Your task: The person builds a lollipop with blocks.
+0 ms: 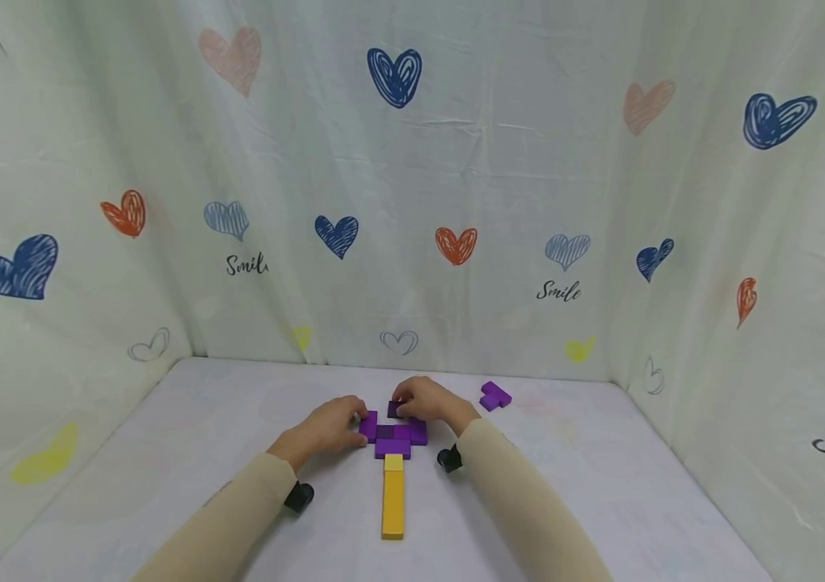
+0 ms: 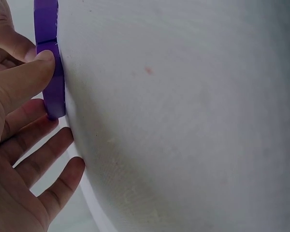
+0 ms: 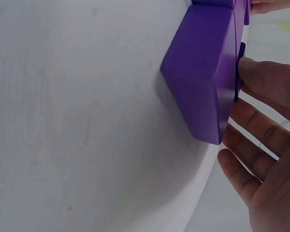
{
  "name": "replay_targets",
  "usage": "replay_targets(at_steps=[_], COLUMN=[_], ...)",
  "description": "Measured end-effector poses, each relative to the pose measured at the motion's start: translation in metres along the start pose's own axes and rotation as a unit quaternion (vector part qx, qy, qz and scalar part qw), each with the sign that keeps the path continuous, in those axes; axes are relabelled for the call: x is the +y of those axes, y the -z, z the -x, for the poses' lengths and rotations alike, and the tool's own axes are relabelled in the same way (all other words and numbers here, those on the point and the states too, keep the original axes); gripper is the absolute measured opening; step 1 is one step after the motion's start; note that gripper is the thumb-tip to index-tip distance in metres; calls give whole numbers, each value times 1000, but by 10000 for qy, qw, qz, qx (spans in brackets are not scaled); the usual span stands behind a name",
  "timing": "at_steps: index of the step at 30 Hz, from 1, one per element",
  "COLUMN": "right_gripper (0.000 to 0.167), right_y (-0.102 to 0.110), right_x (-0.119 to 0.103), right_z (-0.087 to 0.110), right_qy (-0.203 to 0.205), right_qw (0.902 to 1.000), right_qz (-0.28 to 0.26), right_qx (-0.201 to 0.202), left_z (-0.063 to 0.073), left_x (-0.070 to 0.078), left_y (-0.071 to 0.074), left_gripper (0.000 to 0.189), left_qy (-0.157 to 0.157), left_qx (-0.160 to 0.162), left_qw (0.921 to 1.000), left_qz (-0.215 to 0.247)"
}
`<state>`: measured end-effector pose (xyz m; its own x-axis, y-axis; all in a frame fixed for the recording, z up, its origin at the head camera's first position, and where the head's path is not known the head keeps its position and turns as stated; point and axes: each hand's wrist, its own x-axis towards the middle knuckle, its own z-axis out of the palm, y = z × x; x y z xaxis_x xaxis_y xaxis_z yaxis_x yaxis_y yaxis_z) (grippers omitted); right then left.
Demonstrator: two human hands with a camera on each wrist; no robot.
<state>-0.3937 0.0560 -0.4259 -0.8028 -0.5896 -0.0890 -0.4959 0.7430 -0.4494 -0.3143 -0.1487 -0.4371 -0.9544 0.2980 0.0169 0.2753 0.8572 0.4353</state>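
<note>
My left hand (image 1: 334, 424) grips a purple block (image 1: 368, 427) at the left of a small purple block arrangement. Its thumb lies on the block's side in the left wrist view, other fingers around the far end. My right hand (image 1: 427, 399) pinches a dark purple square piece (image 1: 393, 410) at the arrangement's far side; in the right wrist view the thumb presses on the dark piece (image 3: 240, 67). A larger purple block (image 3: 198, 53) stands in front of those fingers. Below the purple group, a long yellow block (image 1: 393, 505) points toward me, with a short yellow block (image 1: 393, 463) at its top.
A loose purple block of irregular outline (image 1: 495, 396) lies to the right, beyond my right wrist. White cloth covers the table (image 1: 587, 485), and a curtain printed with hearts (image 1: 397, 186) encloses the back and sides. Dark wrist cameras (image 1: 299, 497) hang below both cuffs.
</note>
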Motion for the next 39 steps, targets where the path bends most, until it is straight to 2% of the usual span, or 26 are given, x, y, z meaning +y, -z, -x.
replay_targets(at_steps=[7,26,34,39], right_gripper=[22,23,23,27], right_y=[-3,-10,-10,-2], right_x=[-5,-12,-12,-7], right_z=[4,5,5,11], right_qy=[11,384,450,293], right_qw=[9998,9990,9988,9996], right_qz=[80,217,188,-26], right_qx=[-182,-115,-65,1], left_z=[0,0,-1,-1], left_x=[-2,-5,-5,-3], left_y=[-1,-1,-1,0], left_gripper=[35,35,34,34], left_qy=[-101,-307,-279,-184], left_qx=[27,146,135,68], left_qw=[9999,9994,9995,9998], left_qz=[-48,-75,-102,-85])
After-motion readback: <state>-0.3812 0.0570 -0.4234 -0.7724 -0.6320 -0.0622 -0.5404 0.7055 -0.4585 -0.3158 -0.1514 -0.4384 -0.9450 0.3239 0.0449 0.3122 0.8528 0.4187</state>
